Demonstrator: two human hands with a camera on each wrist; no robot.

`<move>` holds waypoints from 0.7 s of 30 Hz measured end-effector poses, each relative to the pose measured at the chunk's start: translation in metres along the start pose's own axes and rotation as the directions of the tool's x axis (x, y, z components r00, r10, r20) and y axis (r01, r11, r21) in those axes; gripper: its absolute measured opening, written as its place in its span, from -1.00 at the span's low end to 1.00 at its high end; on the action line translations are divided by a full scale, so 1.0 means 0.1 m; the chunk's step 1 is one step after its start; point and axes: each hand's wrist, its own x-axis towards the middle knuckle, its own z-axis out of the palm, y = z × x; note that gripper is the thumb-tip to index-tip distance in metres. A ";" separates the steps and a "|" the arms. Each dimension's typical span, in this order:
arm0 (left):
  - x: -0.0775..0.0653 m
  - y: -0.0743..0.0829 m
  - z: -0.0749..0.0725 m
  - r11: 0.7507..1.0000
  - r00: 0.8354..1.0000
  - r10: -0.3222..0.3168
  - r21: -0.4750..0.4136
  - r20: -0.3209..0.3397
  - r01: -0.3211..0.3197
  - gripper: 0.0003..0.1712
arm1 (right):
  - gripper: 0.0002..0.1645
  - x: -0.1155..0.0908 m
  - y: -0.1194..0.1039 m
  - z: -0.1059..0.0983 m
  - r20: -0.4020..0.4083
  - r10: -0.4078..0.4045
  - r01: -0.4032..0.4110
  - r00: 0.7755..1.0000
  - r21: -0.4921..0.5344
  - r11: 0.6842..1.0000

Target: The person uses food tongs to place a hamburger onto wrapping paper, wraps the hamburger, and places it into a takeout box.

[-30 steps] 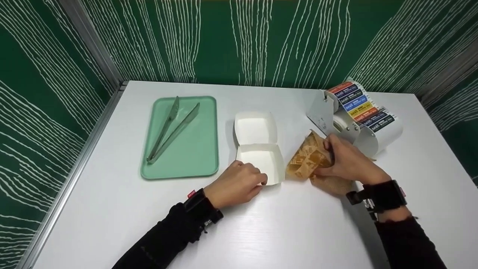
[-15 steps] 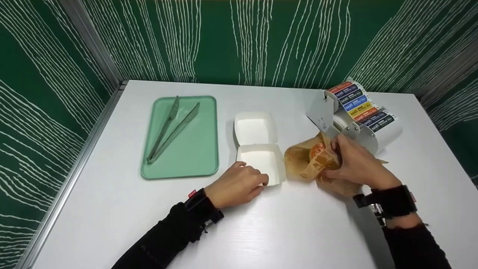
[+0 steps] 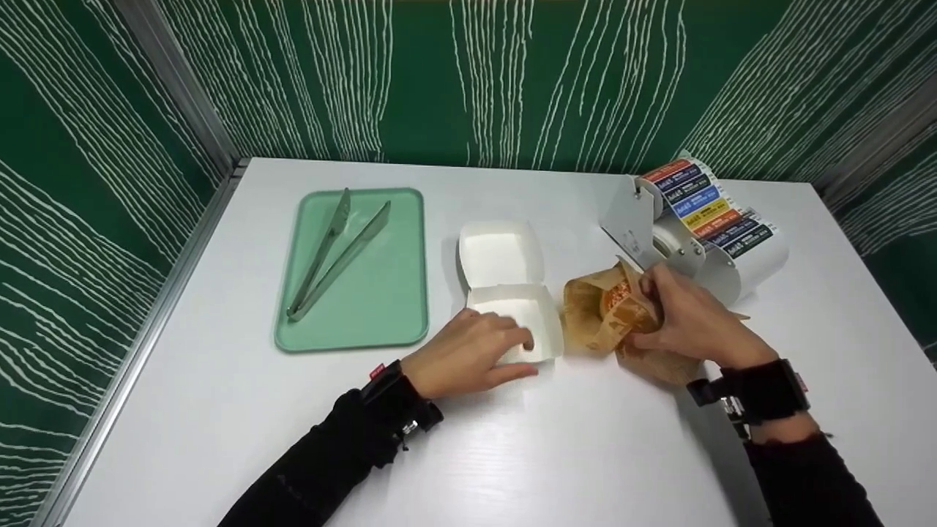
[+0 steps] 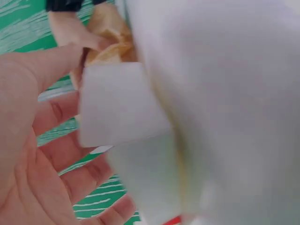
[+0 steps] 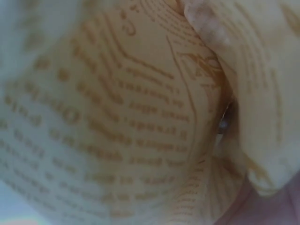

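An open white clamshell box (image 3: 517, 304) lies on the table in the head view, its lid folded back away from me. My left hand (image 3: 472, 353) is over its near left side, thumb and fingers apart. In the left wrist view, the fingers (image 4: 89, 176) are spread behind the box's white wall (image 4: 122, 105). To the right of the box, my right hand (image 3: 688, 318) grips a burger in brown printed paper (image 3: 596, 333); a speckled orange bun (image 3: 616, 296) shows through the paper's opening. Wrinkled printed paper (image 5: 126, 117) fills the right wrist view.
A green tray (image 3: 373, 307) with metal tongs (image 3: 344, 256) on it stands left of the box. Close behind my right hand is a label dispenser (image 3: 706, 227) with a coloured label roll. Patterned green walls (image 3: 468, 80) border the white table (image 3: 468, 454).
My left thumb and fingers have parted at the box's near edge, and the box has shifted slightly. The paper has opened on its left side, exposing the bun; my right hand has shifted slightly right.
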 end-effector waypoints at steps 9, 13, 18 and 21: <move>0.44 0.07 -0.15 0.999 0.999 -0.034 0.035 -0.003 0.034 -0.36 | -0.09 0.03 -0.03 0.03 -0.007 -0.012 0.012 1.000 -0.002 1.000; 0.67 0.11 -0.10 0.995 0.991 -0.064 0.085 0.116 0.054 -0.30 | -0.09 0.04 -0.04 0.05 -0.006 -0.015 0.015 1.000 -0.025 1.000; 0.82 0.16 -0.02 0.990 0.978 -0.065 0.134 0.199 0.038 -0.35 | -0.08 0.05 -0.05 0.06 -0.006 -0.017 0.017 1.000 -0.024 1.000; 0.83 0.20 0.02 0.981 0.978 -0.046 0.196 0.201 0.005 -0.36 | -0.07 0.05 -0.06 0.07 -0.012 -0.026 0.026 1.000 -0.006 1.000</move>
